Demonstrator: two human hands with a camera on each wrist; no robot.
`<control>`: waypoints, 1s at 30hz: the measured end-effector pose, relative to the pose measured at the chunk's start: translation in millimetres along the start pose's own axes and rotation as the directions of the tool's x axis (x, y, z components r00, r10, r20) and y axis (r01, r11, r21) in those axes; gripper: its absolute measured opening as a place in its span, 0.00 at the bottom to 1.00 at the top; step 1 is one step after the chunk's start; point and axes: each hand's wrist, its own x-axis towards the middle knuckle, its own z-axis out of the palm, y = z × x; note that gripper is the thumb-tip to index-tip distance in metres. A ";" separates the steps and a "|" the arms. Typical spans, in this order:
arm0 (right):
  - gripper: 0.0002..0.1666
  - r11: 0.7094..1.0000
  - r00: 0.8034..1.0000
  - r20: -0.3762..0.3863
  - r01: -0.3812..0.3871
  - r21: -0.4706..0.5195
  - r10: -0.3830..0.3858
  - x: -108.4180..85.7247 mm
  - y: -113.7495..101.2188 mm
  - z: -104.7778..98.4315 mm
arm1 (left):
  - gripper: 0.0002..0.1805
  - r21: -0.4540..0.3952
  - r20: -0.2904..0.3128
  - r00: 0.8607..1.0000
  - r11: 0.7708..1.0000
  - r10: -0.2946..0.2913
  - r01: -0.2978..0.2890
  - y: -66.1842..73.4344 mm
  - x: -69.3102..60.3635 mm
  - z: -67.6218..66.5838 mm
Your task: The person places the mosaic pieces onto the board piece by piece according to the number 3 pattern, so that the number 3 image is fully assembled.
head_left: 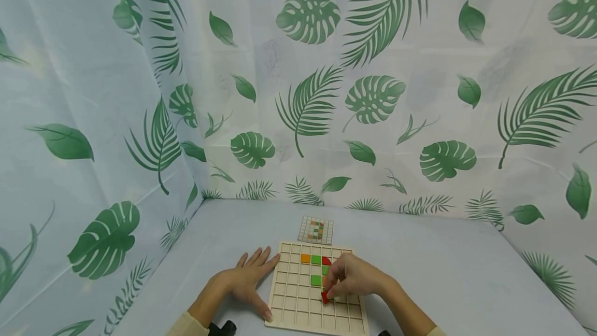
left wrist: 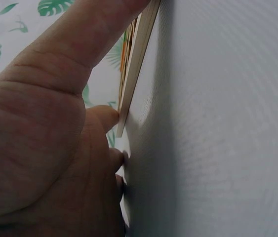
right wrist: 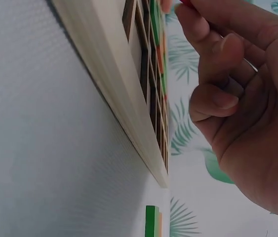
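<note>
A pale wooden grid board (head_left: pixel 291 305) lies on the table. My left hand (head_left: pixel 242 281) is spread along its left side, the thumb at the near corner and the index finger at the far part of the edge. In the left wrist view the thumb (left wrist: pixel 87 37) touches the board's side (left wrist: pixel 138 64). My right hand (head_left: pixel 356 276) pinches a red tile (head_left: pixel 325 297) over the grid. An orange tile (head_left: pixel 305 259), a green tile (head_left: pixel 316 260) and a red rounded tile (head_left: pixel 326 261) sit in one row. Another green tile (head_left: pixel 316 280) lies nearer; my right hand partly covers other tiles.
A small pattern card (head_left: pixel 304 232) with coloured squares lies beyond the board. In the right wrist view a green block (right wrist: pixel 150 221) and an orange piece are beside the board. Leaf-printed cloth (head_left: pixel 326 170) hangs behind and left; dark objects (head_left: pixel 223 328) show at the near edge.
</note>
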 end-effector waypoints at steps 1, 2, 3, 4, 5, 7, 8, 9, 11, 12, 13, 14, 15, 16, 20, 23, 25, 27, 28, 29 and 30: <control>0.03 1.000 1.000 0.016 -0.010 0.011 0.010 -0.4 0.0 0.0 | 0.75 -0.001 0.000 1.000 1.000 0.001 -0.001 -0.2 -0.1 0.2; 0.03 1.000 0.999 0.032 -0.015 0.023 0.014 -0.7 0.1 0.1 | 0.75 -0.002 -0.001 1.000 1.000 0.003 -0.003 -0.5 -0.1 0.5; 0.02 0.999 0.999 0.046 -0.018 0.031 0.016 -0.8 0.0 0.3 | 0.75 -0.002 -0.002 1.000 1.000 0.004 -0.004 -0.8 -0.1 0.8; 0.02 0.999 0.998 0.057 -0.019 0.036 0.016 -1.0 0.0 0.5 | 0.75 -0.002 -0.003 1.000 1.000 0.005 -0.005 -1.3 0.0 1.2; 0.02 0.999 0.998 0.066 -0.021 0.040 0.019 -1.2 -0.1 0.7 | 0.75 -0.003 -0.005 1.000 1.000 0.006 -0.006 -1.6 0.1 1.4; 0.02 0.999 0.997 0.076 -0.025 0.045 0.022 -1.5 -0.2 1.3 | 0.75 -0.004 -0.005 1.000 1.000 0.007 -0.007 -2.3 0.2 1.8; 0.02 0.999 0.997 0.080 -0.029 0.046 0.025 -1.6 0.0 1.6 | 0.75 -0.005 -0.005 1.000 1.000 0.007 -0.007 -2.5 0.3 2.0; 0.02 0.998 0.996 0.081 -0.033 0.046 0.029 -1.8 0.1 1.9 | 0.75 -0.006 -0.005 1.000 1.000 0.007 -0.007 -2.7 0.4 2.1; 0.03 0.998 0.996 0.086 -0.043 0.040 0.039 -2.0 0.3 2.3 | 0.75 -0.007 -0.005 1.000 1.000 0.005 -0.005 -2.9 0.7 2.3; 0.04 0.998 0.995 0.087 -0.044 0.037 0.041 -2.0 0.3 2.5 | 0.75 -0.009 -0.006 1.000 1.000 0.004 -0.004 -2.8 0.8 2.4; 0.04 0.998 0.995 0.089 -0.044 0.035 0.041 -2.0 0.6 2.6 | 0.75 -0.010 -0.006 1.000 1.000 0.003 -0.003 -2.9 0.9 2.6; 0.05 0.999 0.995 0.091 -0.042 0.031 0.039 -1.9 0.7 2.7 | 0.75 -0.011 -0.008 1.000 1.000 0.003 -0.003 -2.9 1.0 2.7; 0.05 0.999 0.995 0.092 -0.038 0.028 0.036 -1.9 0.9 2.8 | 0.75 -0.012 -0.008 1.000 1.000 0.002 -0.003 -3.0 1.1 2.7; 0.05 0.999 0.995 0.094 -0.036 0.027 0.034 -1.8 0.9 2.8 | 0.76 -0.012 -0.009 1.000 1.000 0.003 -0.003 -3.0 1.1 2.7; 0.06 0.999 0.995 0.093 -0.031 0.038 0.027 -2.2 1.4 3.2 | 0.76 -0.020 -0.007 1.000 1.000 0.009 -0.009 -4.1 1.5 2.2; 0.06 0.999 0.995 0.092 -0.037 0.035 0.033 -2.5 1.5 3.6 | 0.76 -0.025 -0.004 1.000 1.000 0.012 -0.012 -4.8 1.7 1.7; 0.07 0.999 0.995 0.094 -0.040 0.031 0.037 -2.6 1.6 3.6 | 0.76 -0.024 -0.004 1.000 1.000 0.014 -0.014 -4.6 1.6 1.5; 0.07 0.999 0.994 0.099 -0.042 0.016 0.040 -2.4 1.6 3.5 | 0.76 -0.023 -0.005 1.000 1.000 0.017 -0.017 -3.7 1.1 1.1; 0.07 0.999 0.994 0.102 -0.042 0.013 0.040 -2.5 1.5 3.5 | 0.75 -0.022 -0.005 1.000 1.000 0.018 -0.018 -3.3 0.8 1.0; 0.08 0.999 0.994 0.105 -0.041 0.008 0.040 -2.5 1.2 3.5 | 0.75 -0.022 -0.006 1.000 1.000 0.020 -0.020 -2.9 0.7 1.0; 0.08 0.999 0.993 0.106 -0.042 -0.002 0.042 -2.6 0.9 3.6 | 0.75 -0.019 -0.007 1.000 1.000 0.021 -0.021 -2.4 0.4 1.0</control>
